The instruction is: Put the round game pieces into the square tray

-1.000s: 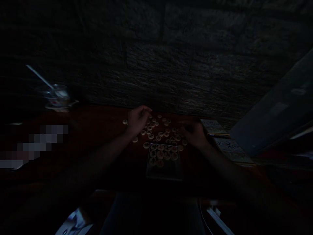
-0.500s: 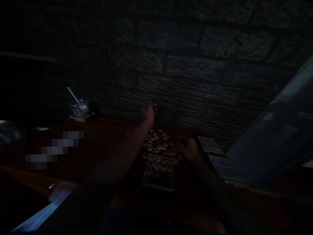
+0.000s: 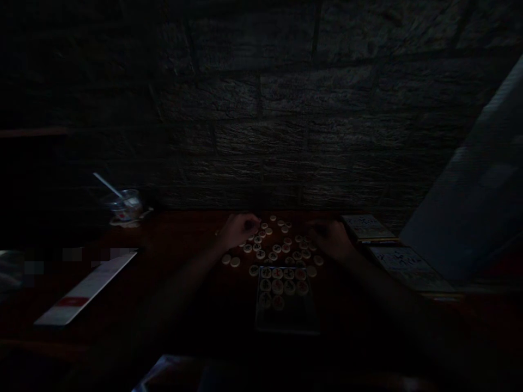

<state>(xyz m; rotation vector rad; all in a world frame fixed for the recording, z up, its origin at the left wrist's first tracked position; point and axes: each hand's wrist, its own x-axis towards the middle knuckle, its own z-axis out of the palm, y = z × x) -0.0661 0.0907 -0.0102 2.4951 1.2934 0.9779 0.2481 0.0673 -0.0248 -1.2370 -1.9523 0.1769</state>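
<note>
The scene is very dark. Several round pale game discs (image 3: 278, 247) with dark or red marks lie scattered on a reddish table (image 3: 183, 256). More discs sit in rows in a flat dark box (image 3: 286, 310) nearer to me. My left hand (image 3: 239, 230) rests curled at the left edge of the scattered discs, fingertips pinched on them. My right hand (image 3: 333, 239) lies curled at their right edge. What either hand holds is too dark to make out.
A clear cup with a straw (image 3: 122, 204) stands far left on a saucer. A long white card (image 3: 85, 288) lies at left. Two printed boards (image 3: 368, 227) lie at right beside a slanted grey panel (image 3: 474, 201). A stone wall (image 3: 265, 120) backs the table.
My left hand was raised against the wall half a second ago and has come back down onto the discs. The right hand stayed at the right edge. The view shifted.
</note>
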